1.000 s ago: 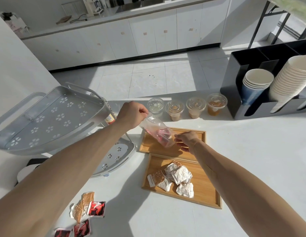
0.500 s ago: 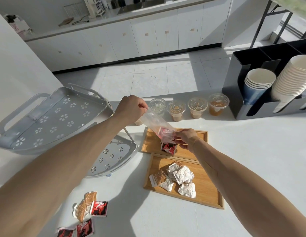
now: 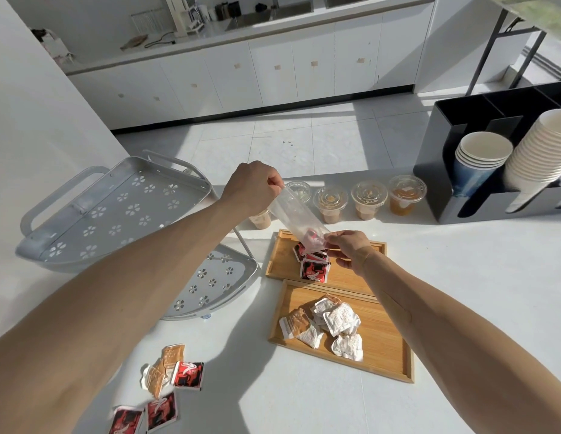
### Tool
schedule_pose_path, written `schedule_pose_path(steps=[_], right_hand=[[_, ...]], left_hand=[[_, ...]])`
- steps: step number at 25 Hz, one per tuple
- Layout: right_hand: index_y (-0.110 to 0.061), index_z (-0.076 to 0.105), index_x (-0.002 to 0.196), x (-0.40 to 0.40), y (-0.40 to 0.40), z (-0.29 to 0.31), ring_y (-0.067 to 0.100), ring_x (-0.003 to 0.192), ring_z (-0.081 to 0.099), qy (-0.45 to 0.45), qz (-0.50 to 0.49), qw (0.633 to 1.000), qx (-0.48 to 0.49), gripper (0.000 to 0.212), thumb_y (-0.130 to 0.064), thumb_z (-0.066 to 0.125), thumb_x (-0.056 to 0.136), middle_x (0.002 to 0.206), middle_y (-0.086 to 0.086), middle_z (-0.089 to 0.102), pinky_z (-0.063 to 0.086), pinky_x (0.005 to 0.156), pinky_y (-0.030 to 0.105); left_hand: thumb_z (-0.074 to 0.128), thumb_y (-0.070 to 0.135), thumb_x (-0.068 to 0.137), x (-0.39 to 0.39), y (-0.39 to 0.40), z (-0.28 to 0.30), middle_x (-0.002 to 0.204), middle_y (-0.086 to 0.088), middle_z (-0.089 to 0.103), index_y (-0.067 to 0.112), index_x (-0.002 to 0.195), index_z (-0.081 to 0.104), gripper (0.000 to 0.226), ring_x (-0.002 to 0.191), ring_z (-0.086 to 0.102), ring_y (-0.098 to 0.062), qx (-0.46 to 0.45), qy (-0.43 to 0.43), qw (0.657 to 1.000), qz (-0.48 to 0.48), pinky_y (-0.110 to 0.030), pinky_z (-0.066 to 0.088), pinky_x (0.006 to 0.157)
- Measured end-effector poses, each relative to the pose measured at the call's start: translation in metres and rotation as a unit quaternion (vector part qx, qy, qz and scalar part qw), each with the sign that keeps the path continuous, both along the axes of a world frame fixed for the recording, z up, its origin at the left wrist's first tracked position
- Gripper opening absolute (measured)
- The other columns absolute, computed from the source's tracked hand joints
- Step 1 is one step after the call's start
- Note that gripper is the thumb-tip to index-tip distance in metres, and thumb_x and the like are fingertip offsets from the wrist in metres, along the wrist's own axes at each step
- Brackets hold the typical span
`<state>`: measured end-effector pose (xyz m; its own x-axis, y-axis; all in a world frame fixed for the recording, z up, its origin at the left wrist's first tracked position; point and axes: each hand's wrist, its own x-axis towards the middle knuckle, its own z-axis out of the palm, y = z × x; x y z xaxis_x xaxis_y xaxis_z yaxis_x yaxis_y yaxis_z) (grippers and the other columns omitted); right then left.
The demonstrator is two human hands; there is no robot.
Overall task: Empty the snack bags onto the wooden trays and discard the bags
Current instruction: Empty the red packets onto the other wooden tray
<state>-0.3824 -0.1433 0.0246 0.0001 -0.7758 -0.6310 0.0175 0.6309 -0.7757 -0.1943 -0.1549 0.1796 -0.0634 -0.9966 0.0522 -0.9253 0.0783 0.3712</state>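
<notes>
My left hand (image 3: 252, 187) pinches the raised closed end of a clear plastic snack bag (image 3: 294, 216), which slopes down to the right over the far wooden tray (image 3: 279, 261). My right hand (image 3: 348, 247) pinches the bag's low open mouth. Red-and-black snack packets (image 3: 313, 266) lie piled on that tray under the mouth, and one reddish packet still shows inside the bag. The near wooden tray (image 3: 385, 349) holds several white and brown wrapped snacks (image 3: 332, 324).
A grey two-tier rack (image 3: 116, 211) stands to the left. Lidded plastic cups (image 3: 368, 198) line the back of the counter beside a black holder with paper cups (image 3: 479, 164). Loose packets (image 3: 176, 374) lie at the near left of the counter.
My left hand has lifted the bag's closed end higher and the bag has tipped steeper. Red-and-black packets have slid out onto the far tray, leaving the bag nearly empty.
</notes>
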Motion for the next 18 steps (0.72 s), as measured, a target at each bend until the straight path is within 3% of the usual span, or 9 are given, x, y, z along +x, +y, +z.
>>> schedule_pose_path(steps=[4, 12, 15, 18], right_hand=[[-0.005, 0.065, 0.102, -0.005, 0.004, 0.002, 0.015, 0.066, 0.059, -0.001, -0.008, 1.000, -0.007, 0.014, -0.014, 0.066, 0.091, 0.081, 0.005, 0.067, 0.042, 0.059, 0.028], [-0.007, 0.066, 0.103, -0.029, 0.011, 0.013, 0.015, 0.070, 0.060, 0.015, -0.041, 0.999, -0.022, 0.016, -0.017, 0.067, 0.091, 0.093, 0.008, 0.069, 0.043, 0.062, 0.028], [-0.014, 0.062, 0.113, -0.040, 0.019, 0.018, 0.017, 0.073, 0.060, -0.007, -0.052, 0.998, -0.047, 0.024, -0.015, 0.068, 0.090, 0.088, 0.006, 0.068, 0.043, 0.063, 0.029], [-0.018, 0.065, 0.119, -0.054, 0.033, 0.029, 0.019, 0.085, 0.059, -0.016, -0.014, 0.996, -0.091, 0.033, -0.012, 0.071, 0.086, 0.099, 0.007, 0.068, 0.045, 0.070, 0.031]], left_hand=[[0.058, 0.010, 0.085, -0.001, 0.002, 0.001, 0.091, -0.003, 0.075, 0.016, 0.092, 0.078, 0.021, 0.089, 0.066, -0.020, -0.012, 0.009, 1.000, -0.006, -0.031, 0.054, 0.081], [0.059, 0.013, 0.087, -0.010, 0.002, -0.006, 0.091, -0.001, 0.074, 0.017, 0.091, 0.075, 0.017, 0.088, 0.065, -0.019, -0.022, 0.039, 0.999, 0.000, -0.027, 0.051, 0.078], [0.057, 0.012, 0.087, -0.011, 0.009, -0.008, 0.091, -0.001, 0.075, 0.017, 0.090, 0.075, 0.019, 0.088, 0.065, -0.019, -0.019, 0.045, 0.999, 0.009, -0.023, 0.046, 0.076], [0.055, 0.008, 0.085, -0.009, 0.024, -0.015, 0.091, -0.005, 0.076, 0.012, 0.088, 0.075, 0.020, 0.087, 0.068, -0.023, -0.007, 0.093, 0.994, 0.051, -0.027, 0.053, 0.079]])
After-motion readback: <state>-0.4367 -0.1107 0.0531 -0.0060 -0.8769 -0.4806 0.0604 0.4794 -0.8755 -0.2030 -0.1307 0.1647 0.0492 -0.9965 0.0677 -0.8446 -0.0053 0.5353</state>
